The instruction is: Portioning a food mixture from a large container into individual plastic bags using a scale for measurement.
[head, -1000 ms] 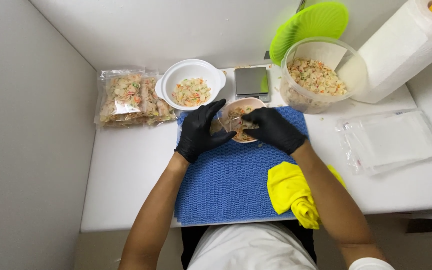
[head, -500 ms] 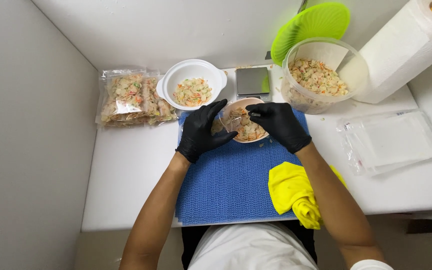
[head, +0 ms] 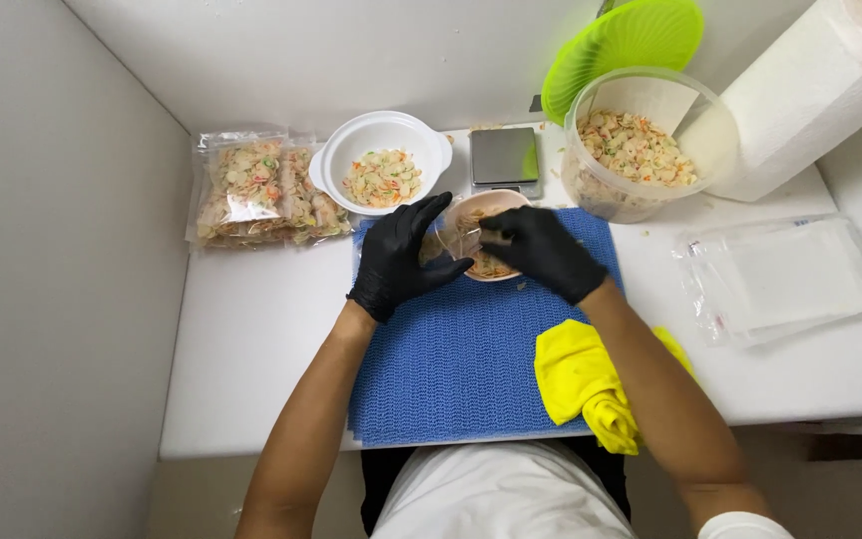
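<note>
Your left hand point(head: 398, 260) and right hand point(head: 541, 252), both in black gloves, close together on a small clear bag point(head: 466, 240) over the pinkish bowl point(head: 486, 232) at the far edge of the blue mat point(head: 451, 369). Near half of mat lies open. Left wall crowds the worktop point(head: 251, 349). Far: filled bags point(head: 251, 190), white bowl point(head: 381, 165), scale point(head: 506, 158), clear tub point(head: 636, 145). Yellow cloth point(head: 586, 384) under your right forearm; empty bags point(head: 785, 279) right.

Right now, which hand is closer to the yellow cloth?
Right. The right hand is just above the yellow cloth; the left hand is farther left, across the blue mat.
</note>
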